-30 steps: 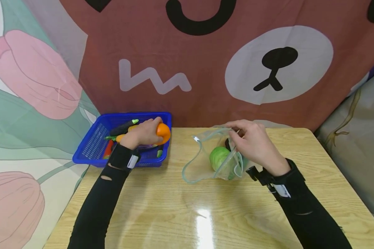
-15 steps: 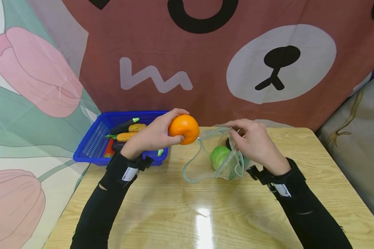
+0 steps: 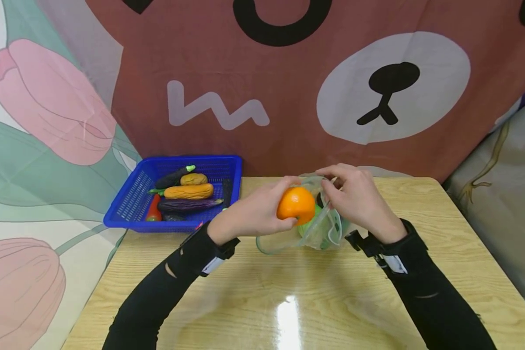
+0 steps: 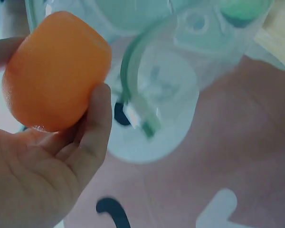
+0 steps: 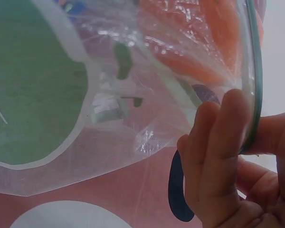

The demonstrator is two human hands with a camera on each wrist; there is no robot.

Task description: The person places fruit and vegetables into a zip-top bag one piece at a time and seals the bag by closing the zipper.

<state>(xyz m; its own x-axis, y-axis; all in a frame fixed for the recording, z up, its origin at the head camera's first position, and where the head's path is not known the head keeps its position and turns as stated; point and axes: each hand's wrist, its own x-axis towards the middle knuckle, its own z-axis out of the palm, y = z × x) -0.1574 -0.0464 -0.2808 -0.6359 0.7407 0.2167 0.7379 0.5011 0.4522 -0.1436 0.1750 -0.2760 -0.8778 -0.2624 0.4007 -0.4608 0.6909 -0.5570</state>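
Note:
My left hand [image 3: 264, 209] grips a smooth, round orange-coloured piece of produce [image 3: 296, 205] with a dimple in its underside. It is at the mouth of a see-through zip bag [image 3: 274, 241] with pale green edging, and overlaps a green cabbage [image 3: 305, 230] inside. The bag's edging and zip slider [image 4: 142, 121] show beside the produce in the left wrist view. My right hand [image 3: 359, 199] pinches the bag's upper rim; in the right wrist view its fingers [image 5: 223, 152] lie along the clear plastic, through which orange shows. Something dark behind the cabbage is mostly hidden.
At the left back of the wooden table [image 3: 253, 301] stands a blue basket [image 3: 124, 199]. It holds a purple eggplant [image 3: 188, 205], a long yellow-orange vegetable [image 3: 188, 191], a red one [image 3: 154, 209] and several others. A printed cloth [image 3: 288, 107] hangs right behind the table.
My left hand has lifted the orange produce out of the blue basket and carried it right to the bag's mouth. My right hand has stayed at the bag's rim.

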